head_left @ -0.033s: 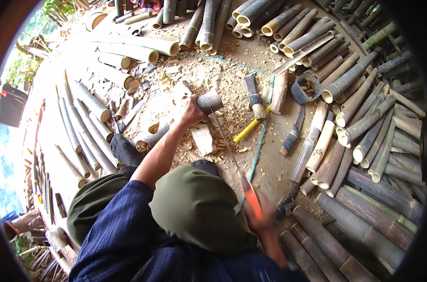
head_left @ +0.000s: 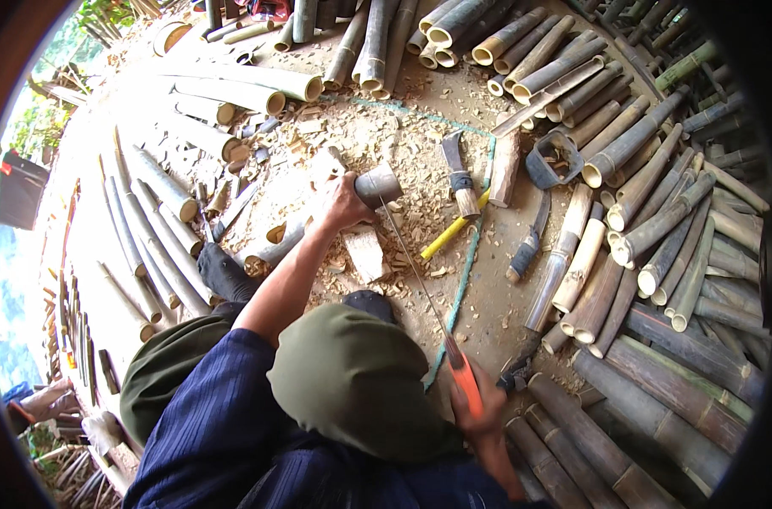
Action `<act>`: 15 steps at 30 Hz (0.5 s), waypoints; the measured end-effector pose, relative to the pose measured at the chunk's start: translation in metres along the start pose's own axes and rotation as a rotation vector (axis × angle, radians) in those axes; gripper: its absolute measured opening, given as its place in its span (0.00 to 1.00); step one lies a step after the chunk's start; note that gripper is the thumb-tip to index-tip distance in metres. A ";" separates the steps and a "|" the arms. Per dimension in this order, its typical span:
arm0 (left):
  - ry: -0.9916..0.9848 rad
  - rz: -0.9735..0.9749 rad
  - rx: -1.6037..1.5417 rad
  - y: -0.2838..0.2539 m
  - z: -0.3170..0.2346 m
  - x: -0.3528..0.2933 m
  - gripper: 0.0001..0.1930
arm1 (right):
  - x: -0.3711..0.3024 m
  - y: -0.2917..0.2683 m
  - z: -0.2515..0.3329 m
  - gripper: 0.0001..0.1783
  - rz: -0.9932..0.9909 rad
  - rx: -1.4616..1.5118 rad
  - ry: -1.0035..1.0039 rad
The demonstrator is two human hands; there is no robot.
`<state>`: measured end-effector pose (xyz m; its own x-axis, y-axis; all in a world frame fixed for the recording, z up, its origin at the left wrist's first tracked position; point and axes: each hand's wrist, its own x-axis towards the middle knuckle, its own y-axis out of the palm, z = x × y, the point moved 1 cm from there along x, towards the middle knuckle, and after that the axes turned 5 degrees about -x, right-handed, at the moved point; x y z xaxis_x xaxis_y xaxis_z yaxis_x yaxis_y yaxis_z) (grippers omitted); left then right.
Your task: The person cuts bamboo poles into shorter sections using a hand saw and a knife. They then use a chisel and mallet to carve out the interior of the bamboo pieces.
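Note:
My left hand (head_left: 343,204) is closed around a short, dark-skinned bamboo section (head_left: 377,185), held off the ground with its round end toward the right. Against that bamboo, near the left fingers, lies the far part of a hand saw's thin blade (head_left: 415,276). My right hand (head_left: 483,399) grips the orange-red saw handle (head_left: 465,379) at the lower right. Just below the bamboo section sits a pale wood block (head_left: 366,253). How deep the blade sits in the bamboo cannot be made out. An olive cap (head_left: 352,373) covers the lower middle.
Wood chips litter the ground. A hatchet-like blade (head_left: 455,157), a yellow stick (head_left: 449,233), a curved knife (head_left: 528,246) and a small dark bin (head_left: 554,159) lie to the right. Bamboo lengths (head_left: 636,153) are stacked right and behind; more poles (head_left: 161,233) lie left.
My right hand and the saw have drawn back slightly toward the lower right. My left hand and the bamboo section stay nearly in place.

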<state>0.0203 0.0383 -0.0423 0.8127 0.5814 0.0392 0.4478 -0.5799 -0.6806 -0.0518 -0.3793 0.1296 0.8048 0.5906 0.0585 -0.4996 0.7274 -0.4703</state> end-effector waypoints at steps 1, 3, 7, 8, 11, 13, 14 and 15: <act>-0.007 0.046 0.057 -0.005 -0.003 0.009 0.42 | -0.004 -0.005 -0.001 0.22 -0.013 -0.017 -0.019; -0.030 0.177 0.153 -0.006 -0.013 0.013 0.40 | 0.015 0.006 -0.012 0.21 0.019 -0.076 0.028; -0.101 0.220 0.049 -0.013 -0.019 0.008 0.45 | 0.110 0.066 -0.015 0.15 0.046 -0.020 0.081; -0.118 0.206 0.007 -0.021 -0.018 0.008 0.45 | 0.115 0.071 -0.015 0.17 0.079 -0.052 0.109; -0.095 0.147 0.166 -0.032 -0.019 0.011 0.44 | 0.076 0.055 -0.007 0.22 0.053 0.035 0.066; -0.109 0.179 0.195 -0.025 -0.022 0.005 0.44 | -0.004 0.000 0.013 0.23 -0.034 0.030 -0.009; -0.093 0.186 0.171 -0.025 -0.031 0.010 0.42 | -0.018 -0.015 0.013 0.23 -0.072 -0.017 -0.048; -0.077 0.192 0.148 -0.026 -0.039 0.015 0.40 | -0.012 -0.014 0.005 0.22 -0.042 -0.056 -0.035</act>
<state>0.0351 0.0397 0.0045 0.8443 0.5136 -0.1528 0.2240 -0.5974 -0.7700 -0.0557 -0.3949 0.1395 0.8127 0.5723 0.1097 -0.4457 0.7318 -0.5156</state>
